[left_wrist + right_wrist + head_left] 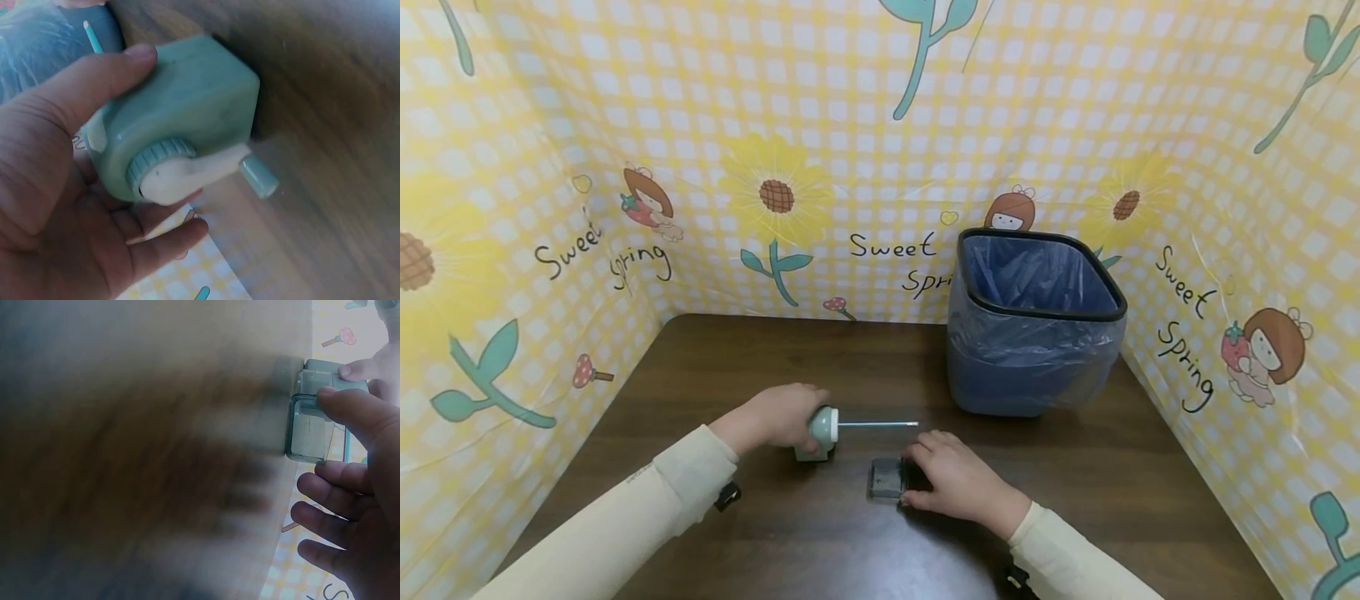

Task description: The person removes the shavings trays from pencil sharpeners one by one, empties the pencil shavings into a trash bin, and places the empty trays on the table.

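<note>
A pale green crank pencil sharpener (815, 443) is gripped in my left hand (778, 417), over the middle of the table. From its white front a light blue pencil (877, 424) sticks out to the right. The left wrist view shows the sharpener body (200, 87) under the thumb, and its white crank (200, 175) with a green knob. My right hand (958, 479) pinches a small clear plastic shavings drawer (886, 480) between thumb and fingers, low near the tabletop. In the right wrist view the drawer (310, 432) sits under the thumb, other fingers spread below.
A blue waste bin (1026, 379) with a clear liner and black rim stands at the back right of the dark wooden table (760, 517). Yellow checked cloth (880, 167) with printed flowers walls in the back and both sides.
</note>
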`<state>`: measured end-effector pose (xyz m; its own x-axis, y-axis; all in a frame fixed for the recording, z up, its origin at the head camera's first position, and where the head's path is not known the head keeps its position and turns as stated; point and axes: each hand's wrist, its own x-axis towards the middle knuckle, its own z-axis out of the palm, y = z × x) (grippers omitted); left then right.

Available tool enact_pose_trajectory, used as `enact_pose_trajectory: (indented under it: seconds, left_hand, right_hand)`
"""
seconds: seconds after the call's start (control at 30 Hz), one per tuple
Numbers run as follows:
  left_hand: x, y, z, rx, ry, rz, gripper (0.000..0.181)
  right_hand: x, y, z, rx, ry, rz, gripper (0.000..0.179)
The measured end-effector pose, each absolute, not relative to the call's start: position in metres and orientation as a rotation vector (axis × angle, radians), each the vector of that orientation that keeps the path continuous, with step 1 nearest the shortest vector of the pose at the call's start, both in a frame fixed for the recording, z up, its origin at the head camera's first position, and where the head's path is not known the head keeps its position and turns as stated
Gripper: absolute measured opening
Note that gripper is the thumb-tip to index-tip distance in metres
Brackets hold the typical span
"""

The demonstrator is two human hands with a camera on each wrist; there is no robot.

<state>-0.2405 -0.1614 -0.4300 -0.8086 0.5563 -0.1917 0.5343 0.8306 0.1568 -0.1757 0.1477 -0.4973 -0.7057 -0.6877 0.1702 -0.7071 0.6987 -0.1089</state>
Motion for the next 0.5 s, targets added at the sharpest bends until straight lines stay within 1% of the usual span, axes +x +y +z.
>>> enact_pose_trajectory:
  seconds: [0.17, 0.5]
  left_hand:
    - [-0.232, -0.161, -0.429, 0.8, 2.834, 0.193, 0.074]
    - [-0.227, -0.162, -0.436, 0.763, 2.874, 0.264, 0.077]
  right_hand:
    - [-0.177, 0.147, -0.498, 1.152, -2.788, 0.235, 0.056]
    - [-0.176, 0.146, -0.497, 1.147, -2.786, 0.23, 0.059]
